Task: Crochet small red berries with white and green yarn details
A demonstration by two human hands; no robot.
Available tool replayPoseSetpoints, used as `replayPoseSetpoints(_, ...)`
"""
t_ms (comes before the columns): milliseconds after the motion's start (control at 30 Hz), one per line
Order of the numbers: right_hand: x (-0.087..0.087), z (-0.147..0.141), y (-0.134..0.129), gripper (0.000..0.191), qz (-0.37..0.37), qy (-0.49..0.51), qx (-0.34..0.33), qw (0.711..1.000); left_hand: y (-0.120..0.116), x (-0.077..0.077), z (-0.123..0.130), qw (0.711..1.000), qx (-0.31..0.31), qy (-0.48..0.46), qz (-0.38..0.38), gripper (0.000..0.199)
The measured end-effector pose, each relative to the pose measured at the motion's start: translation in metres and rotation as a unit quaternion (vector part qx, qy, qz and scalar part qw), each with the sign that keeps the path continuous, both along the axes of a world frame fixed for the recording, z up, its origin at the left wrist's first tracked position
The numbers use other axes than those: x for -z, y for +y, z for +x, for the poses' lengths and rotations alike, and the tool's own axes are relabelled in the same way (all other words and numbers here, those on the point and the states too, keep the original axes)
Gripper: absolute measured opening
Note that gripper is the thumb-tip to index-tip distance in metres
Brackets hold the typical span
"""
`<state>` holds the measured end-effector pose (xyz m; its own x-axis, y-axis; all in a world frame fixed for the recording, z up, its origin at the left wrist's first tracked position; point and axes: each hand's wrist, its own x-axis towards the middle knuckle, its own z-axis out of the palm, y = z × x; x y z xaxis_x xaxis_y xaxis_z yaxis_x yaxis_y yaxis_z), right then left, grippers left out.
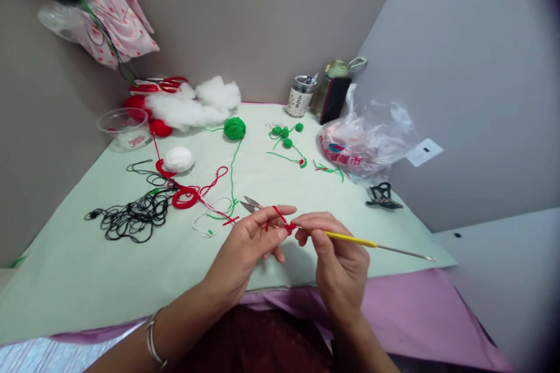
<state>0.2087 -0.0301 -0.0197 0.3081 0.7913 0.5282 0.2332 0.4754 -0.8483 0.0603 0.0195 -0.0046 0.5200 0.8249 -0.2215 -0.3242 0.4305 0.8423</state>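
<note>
My left hand [260, 236] pinches a small piece of red crochet work [290, 228] between thumb and fingers, with red yarn looped over the index finger. My right hand [339, 253] is closed around a crochet hook [352, 238] with a yellow handle and metal ends. One end of the hook meets the red piece; the other points to the right. Just behind my left hand lie small scissors [251, 204], their handles hidden. Red yarn [186, 197] lies in coils to the left, beside a loose white strand [196, 227].
A tangled black cord [135, 213] lies at left. Behind it are a white yarn ball [178, 159], a green yarn ball [235, 128], white stuffing [188, 108] and a clear tub [125, 128]. Small green crocheted pieces [287, 143], a plastic bag [363, 140] and a black claw clip [383, 196] lie right.
</note>
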Motion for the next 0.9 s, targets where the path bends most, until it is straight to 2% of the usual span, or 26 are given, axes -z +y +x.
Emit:
replayPoseSetpoints(100, 0.002, 0.001, -0.003, 0.026, 0.021, -0.105, 0.030, 0.994, 0.001, 0.002, 0.001, 1.000, -0.015, 0.009, -0.006, 0.035)
replayPoseSetpoints(200, 0.007, 0.001, -0.006, 0.036, 0.068, -0.264, 0.068, 0.960, 0.000, 0.003, 0.004, 0.998, -0.024, -0.035, -0.044, 0.043)
replayPoseSetpoints(267, 0.011, 0.001, -0.006, 0.040, 0.087, -0.292, 0.080, 0.949, -0.001, 0.002, 0.006, 0.994, -0.013, -0.074, -0.083, 0.042)
replayPoseSetpoints(333, 0.011, 0.001, -0.006, 0.037, 0.077, -0.224, 0.078, 0.968, 0.000, 0.000, 0.005, 0.988, 0.003, -0.097, -0.119, 0.037)
replayPoseSetpoints(433, 0.008, 0.001, -0.003, 0.026, 0.036, -0.058, 0.069, 0.995, 0.004, -0.003, 0.002, 0.985, 0.000, -0.104, -0.137, 0.032)
replayPoseSetpoints(567, 0.004, 0.003, 0.000, 0.019, -0.009, 0.089, 0.035, 0.995, 0.006, -0.004, 0.000, 0.986, -0.007, -0.105, -0.126, 0.026)
replayPoseSetpoints(733, -0.001, 0.004, 0.004, 0.017, -0.018, 0.176, 0.012, 0.984, 0.005, -0.003, 0.000, 0.989, -0.014, -0.097, -0.114, 0.021)
replayPoseSetpoints(900, -0.003, 0.005, 0.006, 0.015, -0.025, 0.213, -0.024, 0.977, 0.004, -0.004, 0.003, 0.996, -0.028, -0.058, -0.065, 0.017)
